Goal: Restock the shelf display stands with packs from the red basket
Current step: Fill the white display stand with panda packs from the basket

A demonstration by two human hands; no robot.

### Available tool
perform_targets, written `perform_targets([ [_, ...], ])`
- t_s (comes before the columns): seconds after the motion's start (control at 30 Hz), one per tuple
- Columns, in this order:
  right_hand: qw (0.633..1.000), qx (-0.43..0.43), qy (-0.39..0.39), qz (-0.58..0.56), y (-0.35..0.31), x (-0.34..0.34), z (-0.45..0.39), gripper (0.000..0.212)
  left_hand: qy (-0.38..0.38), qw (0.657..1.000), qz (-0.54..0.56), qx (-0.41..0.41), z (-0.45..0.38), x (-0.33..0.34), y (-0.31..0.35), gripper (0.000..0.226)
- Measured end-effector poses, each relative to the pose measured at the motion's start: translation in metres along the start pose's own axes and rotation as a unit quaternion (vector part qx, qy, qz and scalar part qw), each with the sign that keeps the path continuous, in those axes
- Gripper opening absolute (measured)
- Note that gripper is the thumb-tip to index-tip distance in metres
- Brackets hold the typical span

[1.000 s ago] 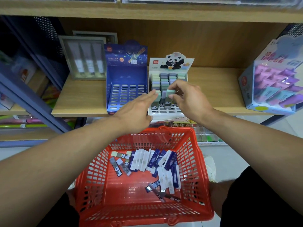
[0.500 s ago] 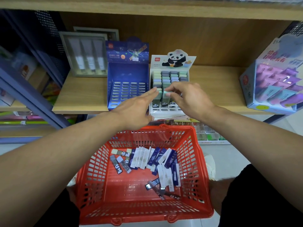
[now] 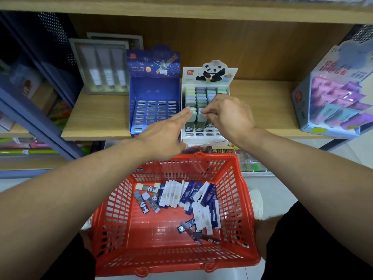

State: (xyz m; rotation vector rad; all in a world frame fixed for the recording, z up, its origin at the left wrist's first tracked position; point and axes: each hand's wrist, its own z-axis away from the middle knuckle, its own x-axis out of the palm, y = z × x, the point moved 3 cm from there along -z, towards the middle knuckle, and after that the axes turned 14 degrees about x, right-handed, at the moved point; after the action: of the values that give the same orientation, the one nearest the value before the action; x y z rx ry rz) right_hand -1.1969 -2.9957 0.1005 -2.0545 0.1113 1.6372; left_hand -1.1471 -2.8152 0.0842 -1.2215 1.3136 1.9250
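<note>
Hands crowd panda stand front edge: left hand flat, fingers straight against green pack. Right hand pinches neighbouring pack. Blue stand slots free.

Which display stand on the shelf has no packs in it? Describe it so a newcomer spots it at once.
On the wooden shelf above the red basket, two cardboard stands sit side by side near the middle. The unfilled one is the dark blue stand on the left, its slotted floor bare. Unlike the white panda stand beside it, it carries a starry space header and holds no packs.
</note>
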Motion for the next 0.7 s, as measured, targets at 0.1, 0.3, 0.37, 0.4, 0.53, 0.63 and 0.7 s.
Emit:
perform_targets([
  [0.1,1.0,-0.001,-0.001,0.016,-0.002,-0.002,-0.001,0.017,-0.006,1.0,-0.006,-0.002,0.001,0.0,0.0,0.091],
  [0.3,0.997,-0.074,0.027,-0.012,-0.014,-0.011,0.014,0.018,0.089,0.992,-0.039,-0.08,0.009,-0.004,-0.009,0.078],
  [0.37,0.984,-0.136,0.037,-0.106,-0.024,-0.01,0.031,0.015,0.115,0.983,-0.06,-0.131,0.017,-0.008,-0.018,0.046],
  [0.4,0.978,-0.162,0.023,-0.129,-0.025,-0.001,0.044,0.014,0.089,0.984,-0.068,-0.142,0.022,-0.005,-0.022,0.033],
  [0.53,0.93,-0.286,-0.226,0.042,-0.014,0.078,0.124,0.018,-0.138,0.98,-0.072,-0.123,0.048,0.05,-0.04,0.029],
  [0.63,0.846,-0.242,-0.422,0.218,0.015,0.157,0.158,0.022,-0.26,0.953,-0.033,-0.153,0.074,0.105,-0.07,0.046],
  [0.7,0.842,-0.134,-0.471,0.228,0.031,0.203,0.165,0.019,-0.289,0.937,-0.035,-0.193,0.093,0.136,-0.096,0.048],
])
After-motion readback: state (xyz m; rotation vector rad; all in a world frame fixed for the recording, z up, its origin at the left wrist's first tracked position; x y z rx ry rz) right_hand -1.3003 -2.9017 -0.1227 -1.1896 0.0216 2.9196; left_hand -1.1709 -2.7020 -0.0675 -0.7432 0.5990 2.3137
